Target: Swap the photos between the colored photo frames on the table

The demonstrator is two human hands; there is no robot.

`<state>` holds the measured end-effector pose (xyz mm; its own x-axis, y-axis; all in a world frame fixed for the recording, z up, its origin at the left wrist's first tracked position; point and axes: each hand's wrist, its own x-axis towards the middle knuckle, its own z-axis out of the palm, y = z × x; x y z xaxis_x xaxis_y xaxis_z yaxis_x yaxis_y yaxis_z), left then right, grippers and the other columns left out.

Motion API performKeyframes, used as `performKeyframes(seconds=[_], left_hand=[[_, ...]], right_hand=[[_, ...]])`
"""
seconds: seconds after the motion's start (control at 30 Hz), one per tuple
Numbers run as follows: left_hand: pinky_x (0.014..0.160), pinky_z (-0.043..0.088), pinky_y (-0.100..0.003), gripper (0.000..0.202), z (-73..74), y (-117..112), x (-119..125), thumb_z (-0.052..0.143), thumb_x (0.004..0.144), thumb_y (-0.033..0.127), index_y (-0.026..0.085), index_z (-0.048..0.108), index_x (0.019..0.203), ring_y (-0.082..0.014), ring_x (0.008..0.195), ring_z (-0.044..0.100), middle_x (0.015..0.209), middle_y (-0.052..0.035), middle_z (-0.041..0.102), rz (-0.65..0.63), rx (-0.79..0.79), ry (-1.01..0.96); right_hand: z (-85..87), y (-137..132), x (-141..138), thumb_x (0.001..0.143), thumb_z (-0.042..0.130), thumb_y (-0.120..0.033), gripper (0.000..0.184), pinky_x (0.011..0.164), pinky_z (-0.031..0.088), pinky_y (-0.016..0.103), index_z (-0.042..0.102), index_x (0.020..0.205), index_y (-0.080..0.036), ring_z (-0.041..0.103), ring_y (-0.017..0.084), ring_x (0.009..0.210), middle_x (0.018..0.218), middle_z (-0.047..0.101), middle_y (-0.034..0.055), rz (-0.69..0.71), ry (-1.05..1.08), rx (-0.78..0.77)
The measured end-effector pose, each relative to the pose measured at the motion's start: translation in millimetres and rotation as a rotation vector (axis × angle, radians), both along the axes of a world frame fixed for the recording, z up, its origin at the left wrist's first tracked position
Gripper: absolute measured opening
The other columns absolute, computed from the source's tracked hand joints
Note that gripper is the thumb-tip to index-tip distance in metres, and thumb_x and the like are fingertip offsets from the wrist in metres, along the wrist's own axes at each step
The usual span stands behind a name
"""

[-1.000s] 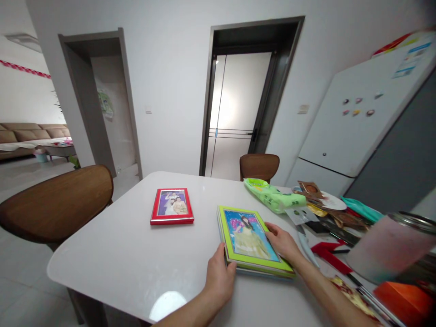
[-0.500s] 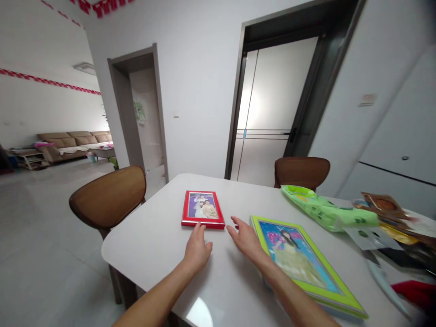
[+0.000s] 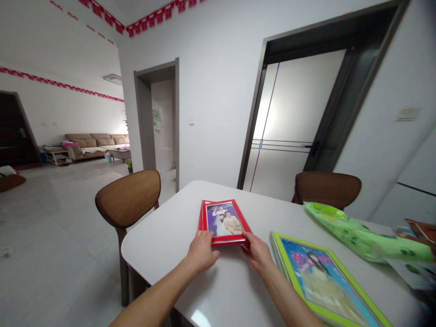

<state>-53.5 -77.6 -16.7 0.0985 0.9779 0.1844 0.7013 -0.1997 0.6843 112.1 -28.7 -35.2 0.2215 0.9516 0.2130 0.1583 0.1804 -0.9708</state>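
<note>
A red-framed photo [image 3: 223,219] lies on the white table [image 3: 163,238], with its near edge raised off a second red frame beneath it. My left hand [image 3: 201,250] grips the near left corner of the top frame. My right hand [image 3: 256,250] grips the near right corner. A green-framed picture [image 3: 323,281] lies flat to the right of my right arm, untouched.
A green plastic packet [image 3: 357,231] lies at the back right of the table, with cluttered items at the far right edge. Two brown wooden chairs [image 3: 131,200] stand at the table's left and far sides. Open floor lies to the left.
Both hands left the green frame, moved left to the red frame and now grip its near corners and tilt it up. The view has turned left.
</note>
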Motion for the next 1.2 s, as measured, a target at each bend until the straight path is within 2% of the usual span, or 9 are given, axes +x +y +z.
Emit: performKeyframes(seconds=[0.17,0.23,0.33,0.43,0.57,0.73,0.93,1.07,1.2], left_hand=[[0.087,0.038,-0.034,0.05,15.8,-25,13,0.052,0.072,0.032,0.014,0.043,0.118,-0.024,0.102,0.049,0.114,-0.01,0.053,-0.091,-0.027,-0.223],[0.088,0.037,-0.03,0.054,26.3,-33,20,0.049,0.076,0.033,0.014,0.034,0.124,-0.021,0.108,0.045,0.121,-0.0108,0.047,-0.138,-0.038,-0.364],[0.093,0.033,-0.031,0.062,44.4,-51,24,0.049,0.077,0.036,0.012,0.025,0.128,-0.0207,0.114,0.039,0.123,-0.0124,0.044,-0.199,-0.055,-0.782],[0.093,0.033,-0.036,0.069,53.8,-74,17,0.054,0.074,0.038,0.012,0.021,0.128,-0.0231,0.108,0.046,0.113,-0.0117,0.053,-0.218,-0.134,-1.118],[0.087,0.038,-0.037,0.065,38.9,-94,-2,0.062,0.067,0.029,0.013,0.031,0.122,-0.0244,0.097,0.054,0.106,-0.0115,0.058,-0.226,-0.222,-1.195],[0.087,0.039,-0.035,0.054,1.5,-91,-25,0.06,0.062,0.016,0.013,0.041,0.112,-0.0229,0.1,0.051,0.11,-0.0104,0.056,-0.145,-0.188,-1.059],[0.088,0.038,-0.029,0.05,-34.1,-84,-42,0.047,0.065,0.009,0.017,0.043,0.114,-0.0181,0.102,0.049,0.113,-0.004,0.054,0.012,-0.08,-0.509],[0.089,0.036,-0.031,0.052,-42.0,-85,-43,0.047,0.066,0.012,0.017,0.041,0.118,-0.0202,0.101,0.049,0.113,-0.0044,0.054,0.118,-0.054,-0.202],[0.091,0.032,-0.033,0.052,-37.7,-88,-40,0.046,0.067,0.015,0.016,0.04,0.119,-0.0216,0.102,0.047,0.115,-0.0061,0.052,0.142,-0.027,-0.052]], right_hand=[[24.0,-52,1,0.07,0.044,-0.042,0.04,0.058,0.049,0.028,0.056,0.094,-0.013,0.061,0.019,0.069,0.078,0.066,0.0065,0.001,0.155,-0.035],[35.1,-81,0,0.072,0.044,-0.041,0.042,0.068,0.049,0.029,0.055,0.102,-0.014,0.061,0.02,0.078,0.086,0.066,0.0065,-0.014,0.085,0.007],[42.9,-123,-3,0.073,0.047,-0.037,0.044,0.083,0.044,0.033,0.05,0.112,-0.018,0.055,0.022,0.096,0.105,0.06,0.0076,0.057,-0.193,0.152],[32.4,-152,-12,0.073,0.047,-0.025,0.052,0.09,0.04,0.035,0.039,0.124,-0.022,0.045,0.022,0.111,0.124,0.047,0.0055,0.24,-0.506,0.426],[-0.1,-165,-30,0.067,0.046,-0.013,0.071,0.088,0.042,0.038,0.02,0.132,-0.022,0.04,0.024,0.115,0.131,0.037,0.0066,0.329,-0.777,0.711],[-33.3,-167,-52,0.061,0.046,-0.01,0.074,0.082,0.046,0.041,0.024,0.131,-0.018,0.046,0.026,0.109,0.122,0.047,0.0131,0.33,-0.959,0.761],[-56.5,-166,-64,0.06,0.047,-0.011,0.059,0.081,0.046,0.04,0.046,0.118,-0.018,0.051,0.026,0.103,0.115,0.054,0.0109,0.373,-1.065,0.69],[-50.2,-167,-63,0.066,0.05,-0.017,0.045,0.084,0.044,0.041,0.052,0.111,-0.017,0.05,0.026,0.105,0.116,0.053,0.0109,0.454,-1.057,0.572],[-23.4,-157,-45,0.071,0.049,-0.027,0.04,0.087,0.042,0.036,0.054,0.109,-0.016,0.049,0.022,0.105,0.116,0.054,0.0105,0.627,-0.982,0.378]])
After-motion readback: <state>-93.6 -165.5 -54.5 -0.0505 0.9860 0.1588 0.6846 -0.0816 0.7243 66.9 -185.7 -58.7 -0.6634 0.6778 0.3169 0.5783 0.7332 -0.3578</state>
